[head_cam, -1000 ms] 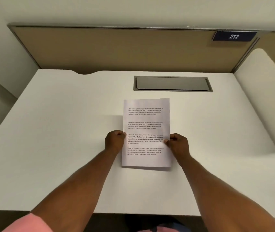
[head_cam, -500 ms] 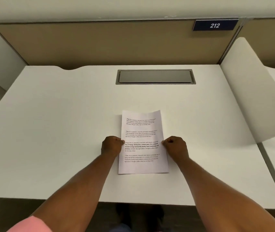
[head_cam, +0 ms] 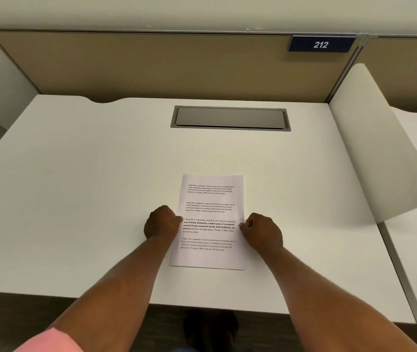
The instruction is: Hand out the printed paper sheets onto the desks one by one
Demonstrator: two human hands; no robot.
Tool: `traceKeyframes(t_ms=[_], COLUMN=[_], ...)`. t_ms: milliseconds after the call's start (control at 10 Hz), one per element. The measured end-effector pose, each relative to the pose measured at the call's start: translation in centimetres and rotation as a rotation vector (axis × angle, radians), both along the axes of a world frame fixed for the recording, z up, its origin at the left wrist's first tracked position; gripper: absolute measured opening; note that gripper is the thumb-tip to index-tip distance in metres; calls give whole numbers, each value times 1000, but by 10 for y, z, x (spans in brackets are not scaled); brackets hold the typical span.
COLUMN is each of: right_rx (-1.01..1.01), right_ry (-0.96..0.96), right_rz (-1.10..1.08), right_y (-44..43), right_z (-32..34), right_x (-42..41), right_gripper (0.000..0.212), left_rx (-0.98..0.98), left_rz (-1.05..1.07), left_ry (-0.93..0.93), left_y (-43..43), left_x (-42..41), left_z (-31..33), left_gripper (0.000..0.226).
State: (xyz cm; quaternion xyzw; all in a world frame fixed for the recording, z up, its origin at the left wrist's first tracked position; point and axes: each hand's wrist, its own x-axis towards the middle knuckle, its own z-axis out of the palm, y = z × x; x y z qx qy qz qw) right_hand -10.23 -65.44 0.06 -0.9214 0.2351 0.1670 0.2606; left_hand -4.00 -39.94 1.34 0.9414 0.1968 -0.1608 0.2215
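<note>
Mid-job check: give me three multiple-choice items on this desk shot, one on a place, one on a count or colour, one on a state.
1. Where does the sheet lie?
A. near the desk's front edge
B. over the grey cover
C. against the right divider

2. How many text blocks are printed on the sheet?
A. two
B. four
C. six

3. How do the hands meet the sheet?
A. both lifted clear
B. only the right hand touches
C. one at each side edge

Key: 1 A, it lies between the arms, well short of the cover. 2 B, four blocks show, the third partly bold. 3 C, left hand at the left edge, right hand at the right edge.
</note>
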Motion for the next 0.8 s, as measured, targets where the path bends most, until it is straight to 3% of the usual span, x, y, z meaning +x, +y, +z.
traceKeyframes(t_ms=[200, 300, 400, 600, 800], right_rx=[-112, -155, -184, -243, -300], right_ry=[-58, -174, -327, -426, -601], right_rz=[72, 115, 201, 347, 382], right_y=[5, 6, 8, 17, 17], right_z=[-2, -6, -8, 3, 38], right_x=[0, -3, -2, 11, 33], right_gripper=[22, 31, 61, 88, 88], left_rx=[-10, 30, 141, 216, 284], left_rz=[-23, -132, -406, -636, -681], left_ry=[-55, -199, -403, -464, -569], left_y=[6, 10, 17, 24, 28], left_x=[-2, -6, -12, -8, 15], left_z=[-5, -9, -15, -8, 33], left_gripper=[26, 33, 56, 86, 91])
